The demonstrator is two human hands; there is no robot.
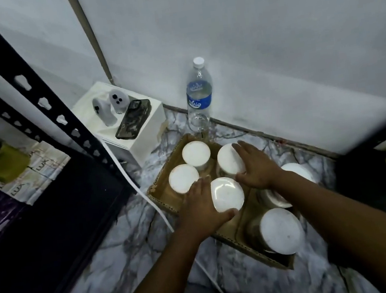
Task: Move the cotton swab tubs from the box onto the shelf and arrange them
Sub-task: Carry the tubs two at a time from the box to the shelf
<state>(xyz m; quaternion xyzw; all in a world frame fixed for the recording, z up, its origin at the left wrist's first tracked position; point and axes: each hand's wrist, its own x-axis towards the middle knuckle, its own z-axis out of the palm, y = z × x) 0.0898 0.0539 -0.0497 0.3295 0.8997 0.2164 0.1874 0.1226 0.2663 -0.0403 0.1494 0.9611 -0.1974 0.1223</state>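
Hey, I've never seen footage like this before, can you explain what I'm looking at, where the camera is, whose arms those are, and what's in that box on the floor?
There is only one picture, taken by a wide-angle camera worn on a person's head, looking down at their own bare arms. No machine is involved.

On the marbled floor sits an open cardboard box holding tubs with white lids; six lids show.

The left hand grips one tub by its sides, thumb curled under the near edge. The right hand grips a second tub farther back.

Against the wall stand a water bottle and a small white box with a phone on top. The black frame at left is the shelf.
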